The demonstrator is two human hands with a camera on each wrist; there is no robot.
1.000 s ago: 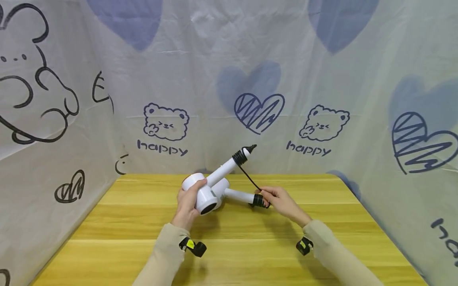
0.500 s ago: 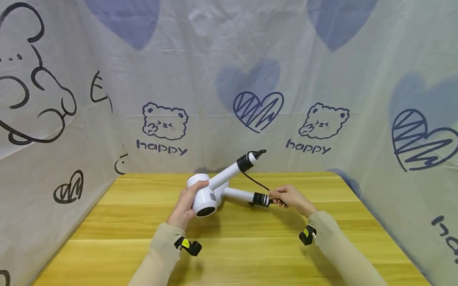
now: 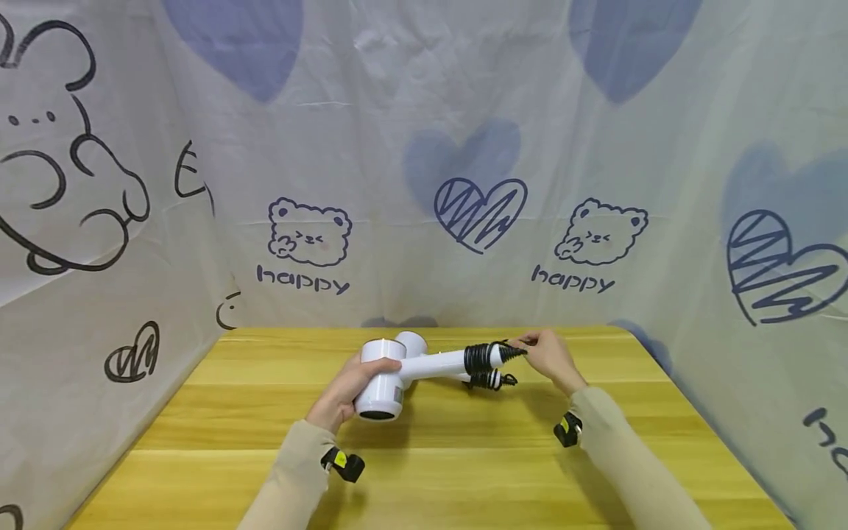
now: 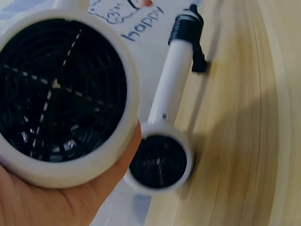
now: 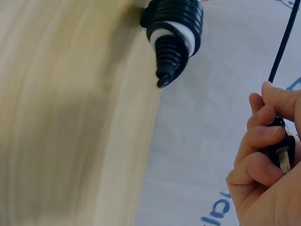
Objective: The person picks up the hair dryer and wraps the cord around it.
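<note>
In the head view, my left hand grips the barrel of a white hair dryer, its handle pointing right. Black power cord is wound several times round that handle's end. The dryer's round dark grille fills much of the left wrist view. My right hand is just right of the handle tip. In the right wrist view its thumb and fingers pinch the loose cord, with the black plug inside the curled fingers. A second white hair dryer lies behind the held one, its handle also wrapped in cord.
Both dryers are over a yellow wood-grain table. A pale cloth with hearts and bear drawings hangs behind the table's far edge and along both sides.
The held dryer's handle has swung down from slanting upward to nearly level. My right hand has moved right, then up beside the handle tip, and less loose cord shows.
</note>
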